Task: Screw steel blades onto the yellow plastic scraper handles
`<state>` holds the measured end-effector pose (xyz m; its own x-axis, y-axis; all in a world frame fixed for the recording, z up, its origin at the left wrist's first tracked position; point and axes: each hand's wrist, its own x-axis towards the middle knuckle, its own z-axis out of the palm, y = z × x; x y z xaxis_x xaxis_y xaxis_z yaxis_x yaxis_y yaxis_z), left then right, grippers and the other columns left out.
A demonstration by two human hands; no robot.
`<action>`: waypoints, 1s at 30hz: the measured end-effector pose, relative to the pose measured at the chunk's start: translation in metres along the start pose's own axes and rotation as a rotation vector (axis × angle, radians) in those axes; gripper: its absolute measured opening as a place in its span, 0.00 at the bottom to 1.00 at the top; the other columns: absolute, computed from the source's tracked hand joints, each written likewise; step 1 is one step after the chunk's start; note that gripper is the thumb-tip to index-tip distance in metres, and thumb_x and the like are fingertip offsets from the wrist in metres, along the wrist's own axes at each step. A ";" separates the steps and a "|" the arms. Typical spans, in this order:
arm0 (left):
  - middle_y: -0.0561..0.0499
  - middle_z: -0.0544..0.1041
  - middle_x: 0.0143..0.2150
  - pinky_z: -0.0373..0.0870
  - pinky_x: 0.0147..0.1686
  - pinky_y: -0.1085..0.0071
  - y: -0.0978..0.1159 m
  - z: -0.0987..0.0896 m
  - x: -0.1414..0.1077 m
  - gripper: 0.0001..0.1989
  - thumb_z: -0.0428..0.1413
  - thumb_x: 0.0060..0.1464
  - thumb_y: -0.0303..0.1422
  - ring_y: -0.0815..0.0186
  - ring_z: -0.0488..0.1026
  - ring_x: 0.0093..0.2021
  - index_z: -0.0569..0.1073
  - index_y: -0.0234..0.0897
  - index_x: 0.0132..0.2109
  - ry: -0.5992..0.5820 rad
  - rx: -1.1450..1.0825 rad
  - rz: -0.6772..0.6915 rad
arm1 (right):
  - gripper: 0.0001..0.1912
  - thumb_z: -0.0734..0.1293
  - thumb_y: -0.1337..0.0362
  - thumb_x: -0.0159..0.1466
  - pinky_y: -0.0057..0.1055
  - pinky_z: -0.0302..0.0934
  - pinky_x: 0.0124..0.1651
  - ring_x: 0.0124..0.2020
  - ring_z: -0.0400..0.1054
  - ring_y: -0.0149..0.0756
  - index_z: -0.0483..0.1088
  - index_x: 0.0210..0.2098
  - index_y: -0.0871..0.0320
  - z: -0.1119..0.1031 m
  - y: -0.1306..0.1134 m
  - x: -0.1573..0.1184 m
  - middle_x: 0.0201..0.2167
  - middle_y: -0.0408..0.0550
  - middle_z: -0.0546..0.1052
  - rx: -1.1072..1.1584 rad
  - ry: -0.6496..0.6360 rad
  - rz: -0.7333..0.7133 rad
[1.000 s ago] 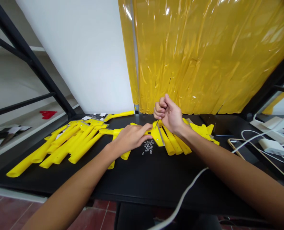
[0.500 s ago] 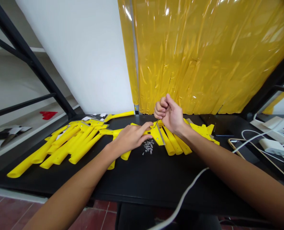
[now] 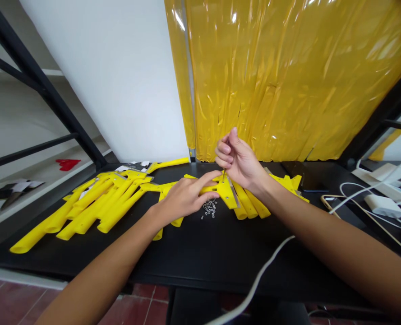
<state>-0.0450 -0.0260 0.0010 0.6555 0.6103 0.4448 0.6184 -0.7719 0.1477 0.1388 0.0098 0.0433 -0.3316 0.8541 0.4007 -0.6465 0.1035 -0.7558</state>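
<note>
My left hand [image 3: 186,196] pinches a yellow plastic scraper [image 3: 226,195] by its narrow neck. The scraper's wide head points right and carries a straight metal blade along its edge. Above the head, my right hand [image 3: 236,158] is closed, its fingers curled around a thin metal driving tool [image 3: 223,176]. The tool's shaft runs down to a screw spot on the scraper head; its upper part is hidden in the fist. Small nuts and screws [image 3: 209,208] lie in a loose heap on the black table, just below the scraper.
A pile of yellow scrapers [image 3: 108,198] covers the table's left side. More yellow handles [image 3: 254,205] lie right of my hands. A phone [image 3: 317,176], white chargers [image 3: 384,205] and cables are at the right. A white cable [image 3: 268,271] crosses the front edge. Yellow plastic sheeting [image 3: 271,81] hangs behind.
The scraper head has shifted slightly right and turned a little. My right hand has moved slightly left, with its fingers turned a bit around the tool.
</note>
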 end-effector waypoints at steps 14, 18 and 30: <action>0.50 0.83 0.47 0.76 0.44 0.66 0.002 -0.001 0.000 0.22 0.56 0.63 0.43 0.61 0.82 0.44 0.65 0.43 0.61 -0.015 -0.187 -0.029 | 0.13 0.69 0.54 0.65 0.23 0.42 0.19 0.20 0.43 0.24 0.65 0.34 0.56 0.000 -0.008 -0.004 0.24 0.36 0.57 0.080 -0.196 0.117; 0.50 0.83 0.46 0.76 0.42 0.65 -0.004 0.000 0.000 0.23 0.56 0.63 0.43 0.61 0.81 0.40 0.66 0.43 0.61 0.014 -0.059 -0.015 | 0.14 0.68 0.53 0.66 0.23 0.49 0.22 0.22 0.48 0.25 0.66 0.33 0.56 -0.001 -0.004 -0.002 0.25 0.37 0.58 0.043 -0.166 0.092; 0.50 0.82 0.47 0.74 0.39 0.67 -0.005 0.001 0.000 0.23 0.55 0.64 0.44 0.63 0.80 0.36 0.65 0.42 0.62 0.048 0.000 0.043 | 0.15 0.65 0.52 0.68 0.25 0.52 0.26 0.23 0.50 0.26 0.65 0.33 0.57 -0.001 -0.002 0.000 0.25 0.39 0.60 0.041 -0.152 0.082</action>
<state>-0.0482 -0.0218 -0.0009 0.6597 0.5675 0.4927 0.5902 -0.7971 0.1279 0.1406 0.0098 0.0440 -0.4828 0.7716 0.4142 -0.6395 0.0125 -0.7687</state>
